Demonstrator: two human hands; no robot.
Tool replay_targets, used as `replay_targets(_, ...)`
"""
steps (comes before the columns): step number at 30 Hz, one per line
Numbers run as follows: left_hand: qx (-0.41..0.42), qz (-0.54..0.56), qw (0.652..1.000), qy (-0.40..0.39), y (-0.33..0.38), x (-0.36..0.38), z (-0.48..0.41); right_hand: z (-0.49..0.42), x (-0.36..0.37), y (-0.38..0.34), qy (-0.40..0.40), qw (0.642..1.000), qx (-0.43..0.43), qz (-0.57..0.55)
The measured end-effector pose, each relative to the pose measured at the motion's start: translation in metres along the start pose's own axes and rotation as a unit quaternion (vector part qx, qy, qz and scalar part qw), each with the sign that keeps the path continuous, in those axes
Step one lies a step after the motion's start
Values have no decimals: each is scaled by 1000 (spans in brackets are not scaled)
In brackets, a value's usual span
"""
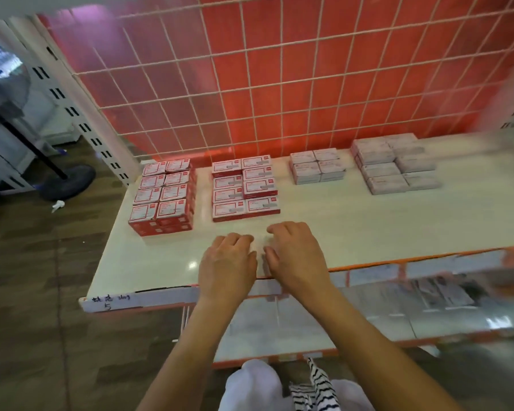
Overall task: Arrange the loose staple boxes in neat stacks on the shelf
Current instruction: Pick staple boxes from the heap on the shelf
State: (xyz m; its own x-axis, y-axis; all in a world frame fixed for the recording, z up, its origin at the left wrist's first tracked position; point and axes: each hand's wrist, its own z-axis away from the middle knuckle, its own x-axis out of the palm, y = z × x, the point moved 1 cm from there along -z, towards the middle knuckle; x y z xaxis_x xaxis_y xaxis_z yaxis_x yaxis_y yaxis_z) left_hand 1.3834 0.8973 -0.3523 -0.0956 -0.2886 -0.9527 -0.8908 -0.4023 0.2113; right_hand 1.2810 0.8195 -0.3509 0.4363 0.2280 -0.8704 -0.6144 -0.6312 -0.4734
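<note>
Four groups of staple boxes stand on the pale shelf [353, 232]. At the left is a tall block of red-and-white boxes [162, 197], two wide and several deep. Beside it lies a lower red-and-white group [244, 186]. Further right are a small grey-white stack [316, 166] and a larger grey-white stack [393, 164]. My left hand [227, 262] and my right hand [297, 253] lie side by side near the shelf's front edge, fingers curled downward. A pale blurred patch shows between them; whether it is a box is unclear.
A white wire grid over a red panel [279, 84] backs the shelf. A lower shelf [368, 318] juts out under the front edge. To the left are a slotted white upright [80, 114], a fan base [67, 182] and a wooden floor.
</note>
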Motion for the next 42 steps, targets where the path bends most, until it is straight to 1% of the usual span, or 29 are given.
replay_targets(2, 16, 10, 1000, -2, 28, 6, 1, 15, -16, 22, 16, 1000, 5, 4)
replay_targets(5, 44, 14, 999, -14, 73, 21, 0, 38, -35, 61, 74, 997, 20, -9)
replay_targets(9, 107, 25, 994, -12, 128, 38, -5, 59, -62, 115, 72, 996, 53, 4)
replay_targets(12, 131, 40, 991, -9, 166, 48, -12, 71, -83, 152, 80, 993, 82, 21)
replay_targets(16, 148, 61, 986, -52, 211, 54, -25, 81, -104, 184, 115, 986, 122, 8)
replay_targets(20, 168, 73, 981, -69, 245, 62, -41, 79, -112, 205, 147, 978, 148, -1)
replay_targets(23, 180, 86, 977, -75, 267, 70, -58, 72, -123, 223, 161, 973, 166, 16)
replay_targets(26, 204, 96, 970, -91, 297, 80, -78, 65, -136, 247, 180, 962, 203, 24)
replay_targets(34, 269, 102, 949, -129, 360, 102, -117, 56, -164, 305, 204, 943, 262, 31)
replay_targets(37, 276, 101, 945, -145, 383, 112, -125, 55, -173, 326, 201, 940, 276, 29)
replay_targets(42, 263, 105, 948, -144, 429, 125, -137, 49, -193, 372, 229, 935, 268, 24)
